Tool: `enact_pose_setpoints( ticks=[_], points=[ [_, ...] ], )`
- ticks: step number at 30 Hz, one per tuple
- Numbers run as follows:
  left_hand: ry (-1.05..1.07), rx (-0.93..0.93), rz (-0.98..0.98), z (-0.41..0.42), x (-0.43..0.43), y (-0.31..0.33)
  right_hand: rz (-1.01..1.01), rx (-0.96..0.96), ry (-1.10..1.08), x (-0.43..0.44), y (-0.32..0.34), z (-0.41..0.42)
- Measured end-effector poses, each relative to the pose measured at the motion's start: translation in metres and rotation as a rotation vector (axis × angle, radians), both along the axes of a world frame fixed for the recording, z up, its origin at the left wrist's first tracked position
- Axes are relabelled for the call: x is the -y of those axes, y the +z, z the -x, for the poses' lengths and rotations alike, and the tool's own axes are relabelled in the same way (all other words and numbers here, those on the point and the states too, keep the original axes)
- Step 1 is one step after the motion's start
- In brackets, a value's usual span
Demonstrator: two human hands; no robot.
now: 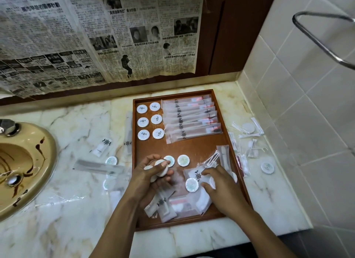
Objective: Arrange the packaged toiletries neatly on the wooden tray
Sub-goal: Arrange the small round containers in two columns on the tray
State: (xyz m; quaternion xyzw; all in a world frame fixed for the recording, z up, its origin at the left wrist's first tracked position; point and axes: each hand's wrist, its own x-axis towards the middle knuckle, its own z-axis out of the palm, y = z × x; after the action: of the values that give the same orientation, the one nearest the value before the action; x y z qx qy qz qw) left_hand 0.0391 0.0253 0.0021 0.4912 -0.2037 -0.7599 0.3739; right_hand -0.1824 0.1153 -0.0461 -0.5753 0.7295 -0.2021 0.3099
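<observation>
Nearest us, a messy pile of frosted plastic packets (167, 204) sits at the near end of the wooden tray (192, 148). Each has a dark ship's-wheel logo, wording too small to read. Our left hand (151, 174) is curled round a few round white discs (161, 166). Our right hand (221, 182) bends over a logo sachet (197, 174); we can't tell if it's gripping. Further back there's a tidy disc grid (143, 122) beside stacked long sleeves (192, 119). The tray's on a marble counter (80, 123), with a Chinese newspaper (96, 37) behind.
</observation>
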Motion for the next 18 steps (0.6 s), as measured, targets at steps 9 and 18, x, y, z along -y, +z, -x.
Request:
enact_pose_setpoints(
  ticks=[9, 18],
  points=[
    [0.114, -0.198, -0.110, -0.013, -0.004, -0.007, -0.051, -0.021, -0.056, 0.008, 0.002, 0.023],
    [-0.032, -0.132, -0.032, 0.004, -0.012, -0.015, 0.080, -0.224, -0.297, 0.001, 0.014, 0.058]
  ],
)
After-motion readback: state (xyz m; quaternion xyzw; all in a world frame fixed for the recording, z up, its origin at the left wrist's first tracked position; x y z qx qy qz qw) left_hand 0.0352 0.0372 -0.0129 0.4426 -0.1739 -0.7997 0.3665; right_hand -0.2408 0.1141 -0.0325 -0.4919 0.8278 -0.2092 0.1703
